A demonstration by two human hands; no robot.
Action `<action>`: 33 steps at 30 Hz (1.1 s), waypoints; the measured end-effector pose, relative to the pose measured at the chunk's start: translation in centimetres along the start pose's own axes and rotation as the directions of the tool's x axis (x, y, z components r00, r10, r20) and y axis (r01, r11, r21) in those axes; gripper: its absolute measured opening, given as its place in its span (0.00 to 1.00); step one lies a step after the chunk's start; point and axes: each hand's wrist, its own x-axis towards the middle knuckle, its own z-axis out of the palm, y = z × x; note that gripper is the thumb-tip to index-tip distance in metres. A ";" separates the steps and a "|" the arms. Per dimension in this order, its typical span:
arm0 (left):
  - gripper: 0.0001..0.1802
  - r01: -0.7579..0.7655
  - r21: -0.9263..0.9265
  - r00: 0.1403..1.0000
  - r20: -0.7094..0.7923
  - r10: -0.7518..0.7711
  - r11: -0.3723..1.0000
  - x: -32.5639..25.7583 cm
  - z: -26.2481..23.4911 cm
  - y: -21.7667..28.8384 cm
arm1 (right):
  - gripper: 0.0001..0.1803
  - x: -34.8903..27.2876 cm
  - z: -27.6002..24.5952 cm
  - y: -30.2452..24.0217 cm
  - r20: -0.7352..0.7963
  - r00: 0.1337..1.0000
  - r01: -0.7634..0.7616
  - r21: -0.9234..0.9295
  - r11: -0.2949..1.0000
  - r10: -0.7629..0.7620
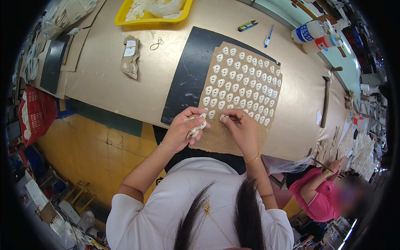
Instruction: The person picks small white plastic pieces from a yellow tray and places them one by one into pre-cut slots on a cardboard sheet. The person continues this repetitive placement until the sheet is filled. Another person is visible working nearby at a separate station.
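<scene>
A brown board (214,133) lies over a black mat (183,79) on the table in front of me. Rows of small white, rounded pieces with dark marks in the middle (228,62) cover its far and middle parts; the near part is bare brown. My left hand (186,128) is closed around a small stack of the same white pieces (196,129), above the board's near left edge. Over the board to its right, my right hand (241,127) pinches a single white piece (223,117) between thumb and fingers, at the near end of the rows.
Beyond the board lie a cutter knife (247,26) and a pen (268,36). A yellow tray (183,14) stands at the far edge, a brown bundle (130,58) nearer. Bottles (309,32) and a hammer (325,100) are at right. A co-worker in pink (312,193) works at right.
</scene>
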 end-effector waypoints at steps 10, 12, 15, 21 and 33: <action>0.19 0.048 -0.001 0.999 -0.022 -0.048 0.999 0.0 0.1 0.5 | 0.07 0.8 0.4 -1.4 0.070 0.997 -0.030 -0.223 0.974 0.046; 0.19 0.051 0.002 0.998 -0.022 -0.051 0.999 0.0 0.2 0.5 | 0.07 0.9 0.4 -1.4 0.060 0.998 0.039 -0.286 0.957 -0.022; 0.19 0.048 0.004 0.999 -0.019 -0.048 0.999 -0.1 0.2 0.6 | 0.08 1.3 0.6 -0.8 0.050 0.985 0.172 -0.388 0.905 -0.165; 0.22 0.039 0.052 0.999 -0.010 -0.039 0.998 0.0 0.4 0.7 | 0.13 1.5 1.0 -1.3 -0.078 0.967 0.166 -0.525 0.835 -0.242; 0.30 0.086 0.156 0.980 0.164 -0.112 0.984 -0.2 1.3 0.7 | 0.14 0.7 -1.0 -0.2 0.471 0.881 -0.202 0.284 0.938 0.047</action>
